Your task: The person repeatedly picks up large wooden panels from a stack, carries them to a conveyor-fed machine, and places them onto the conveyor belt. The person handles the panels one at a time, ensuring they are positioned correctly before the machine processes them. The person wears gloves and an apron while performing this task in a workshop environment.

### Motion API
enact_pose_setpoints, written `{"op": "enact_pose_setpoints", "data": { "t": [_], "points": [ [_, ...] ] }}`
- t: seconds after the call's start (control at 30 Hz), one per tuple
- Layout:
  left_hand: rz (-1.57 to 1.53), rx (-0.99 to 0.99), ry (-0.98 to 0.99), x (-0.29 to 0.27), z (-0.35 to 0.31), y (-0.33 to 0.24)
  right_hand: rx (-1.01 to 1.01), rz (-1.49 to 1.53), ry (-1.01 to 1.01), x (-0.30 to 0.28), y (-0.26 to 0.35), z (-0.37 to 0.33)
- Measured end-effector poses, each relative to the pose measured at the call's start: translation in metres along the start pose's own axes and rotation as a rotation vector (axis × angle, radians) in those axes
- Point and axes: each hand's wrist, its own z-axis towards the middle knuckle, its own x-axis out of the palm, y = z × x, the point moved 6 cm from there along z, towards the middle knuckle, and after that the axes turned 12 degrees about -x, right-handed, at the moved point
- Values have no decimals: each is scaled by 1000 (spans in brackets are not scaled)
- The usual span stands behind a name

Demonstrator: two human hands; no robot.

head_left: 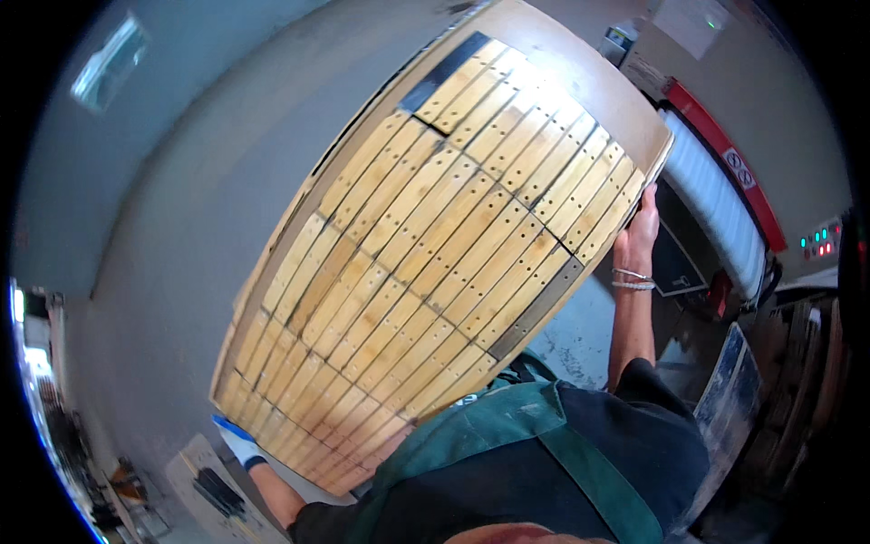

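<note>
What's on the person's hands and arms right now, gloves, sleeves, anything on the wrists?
The right hand is bare, with thin silver-coloured bracelets at the wrist and a bare forearm up to a short black sleeve. The left hand wears a white glove with a blue edge; its forearm is bare below a black sleeve.

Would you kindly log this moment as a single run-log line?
left hand: gloved, under lower edge of slatted wooden panel | right hand: bare, gripping panel's far edge | panel: lifted, tilted

Bright glare washes out the upper end of the slatted wooden panel (435, 236); below the panel everything is dim, and around it the edges bend and blur.
</note>
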Motion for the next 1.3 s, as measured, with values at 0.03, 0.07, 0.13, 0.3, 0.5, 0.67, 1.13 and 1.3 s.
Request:
{"op": "enact_pose_setpoints", "data": {
  "t": [0.03, 0.07, 0.13, 0.3, 0.5, 0.67, 1.13, 1.3],
  "points": [
    [-90, -123, 58, 11, -4, 10, -19, 2, 37, 6, 8, -3],
    [-172, -224, 89, 19, -4, 14, -13, -13, -3, -1, 5, 3],
    [-204, -245, 176, 18, -1, 9, 7, -47, -81, -19, -3, 8],
    [-32, -60, 133, 34, -42, -53, -22, -17, -138, -8, 10, -11],
    [-284, -105, 198, 10, -35, -33, 44, 88, -44, -3, 4, -18],
    [-199, 22, 170, -12, -7, -10, 9, 104, -23, -5, -10, 4],
    [-371, -153, 319, 8, -29, -43, -109, 19, -106, -19, 5, -4],
    [-605, -146, 617, 7, -19, -23, -70, 139, -7, -16, -11, -25]
  ]
}}
